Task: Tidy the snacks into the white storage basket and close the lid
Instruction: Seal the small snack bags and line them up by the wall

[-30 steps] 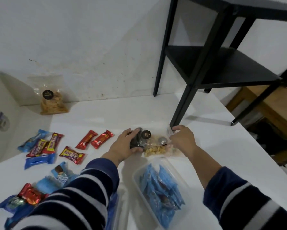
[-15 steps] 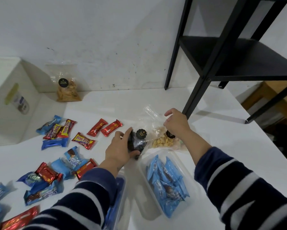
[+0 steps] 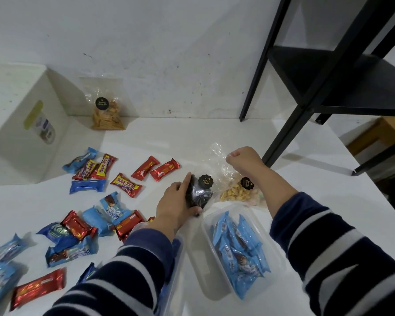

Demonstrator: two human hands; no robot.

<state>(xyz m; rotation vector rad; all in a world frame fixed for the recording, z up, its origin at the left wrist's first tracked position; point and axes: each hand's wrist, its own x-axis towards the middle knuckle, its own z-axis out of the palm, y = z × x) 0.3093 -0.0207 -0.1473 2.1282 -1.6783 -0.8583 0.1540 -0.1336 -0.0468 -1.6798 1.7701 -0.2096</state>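
- Gripping a bag of dark cookies, the left hand wraps round it on the white table; its round black sticker is too small to read.
- right hand pinches the clear top of a bag of yellow snacks.
- "beng-beng" shows on a yellow-red bar.
- white storage basket sits far left, lid on.
- clear tub of blue packets lies nearest.

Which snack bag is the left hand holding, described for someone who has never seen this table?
Start at the black shelf standing on the white table, then drop to the foot of its nearest leg, where both hands meet. The left hand grips a clear bag of dark cookies. Its neighbour, pinched by the right hand, holds pale yellow pieces instead.
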